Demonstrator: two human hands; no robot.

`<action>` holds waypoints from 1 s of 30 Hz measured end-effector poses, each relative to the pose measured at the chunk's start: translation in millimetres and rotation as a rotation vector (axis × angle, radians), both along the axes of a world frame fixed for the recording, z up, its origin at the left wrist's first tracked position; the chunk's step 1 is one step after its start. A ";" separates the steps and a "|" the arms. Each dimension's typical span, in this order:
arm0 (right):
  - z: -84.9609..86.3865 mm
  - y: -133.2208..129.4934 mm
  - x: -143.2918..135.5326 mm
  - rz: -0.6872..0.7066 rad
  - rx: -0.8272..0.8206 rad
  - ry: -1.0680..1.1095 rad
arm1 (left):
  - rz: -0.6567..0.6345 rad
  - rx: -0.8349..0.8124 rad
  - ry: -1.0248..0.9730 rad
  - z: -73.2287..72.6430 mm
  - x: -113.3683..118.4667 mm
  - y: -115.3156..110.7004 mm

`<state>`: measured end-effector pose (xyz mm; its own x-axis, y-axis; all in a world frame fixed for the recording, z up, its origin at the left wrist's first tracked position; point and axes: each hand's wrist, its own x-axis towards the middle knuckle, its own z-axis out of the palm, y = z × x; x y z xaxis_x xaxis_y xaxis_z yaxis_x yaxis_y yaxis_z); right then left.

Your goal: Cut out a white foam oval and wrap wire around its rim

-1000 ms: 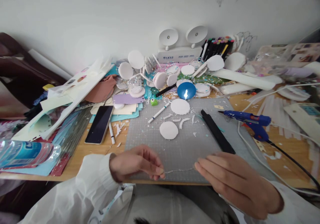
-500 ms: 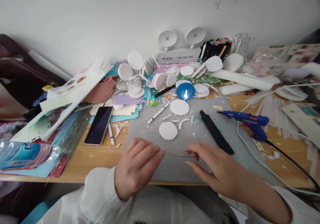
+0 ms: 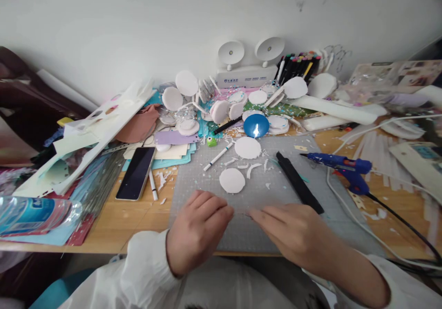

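Pale wooden desk [image 3: 138, 217] boards lie under a grey gridded cutting mat [image 3: 238, 242], where a flat, round white disc [image 3: 232, 180] sits just beyond the hands. Above the mat, the curled left hand [image 3: 203, 233] and the right hand [image 3: 293, 230], its fingers drawn together, pinch a thin, faintly visible wire [image 3: 246, 214] stretched between their fingertips.

1. The left hand [image 3: 202, 228] has moved right and turned over: a second ago its fingers showed from the side, and now its back faces up.
2. The right hand [image 3: 297, 230] has come left; half a second ago thumb and forefinger stood apart, and now its fingers lie together.
3. The gap between the two hands' pinched fingertips has narrowed.
4. The thin strand [image 3: 242, 213] there, plain a second ago, is now short and faint.
5. The left sleeve [image 3: 148, 260] has shifted right.
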<state>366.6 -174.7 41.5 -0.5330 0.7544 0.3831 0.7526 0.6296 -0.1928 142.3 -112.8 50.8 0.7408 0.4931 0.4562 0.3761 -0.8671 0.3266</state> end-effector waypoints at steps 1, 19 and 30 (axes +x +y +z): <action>-0.1 0.4 0.2 0.001 0.013 -0.013 | 0.004 -0.019 -0.004 0.0 0.7 -0.1; -1.6 -5.1 0.4 0.038 0.089 0.060 | -0.151 -0.121 -0.122 2.8 -2.9 1.0; 2.2 -5.8 -2.6 0.033 0.236 -0.057 | -0.024 -0.753 -0.159 17.8 3.8 -0.8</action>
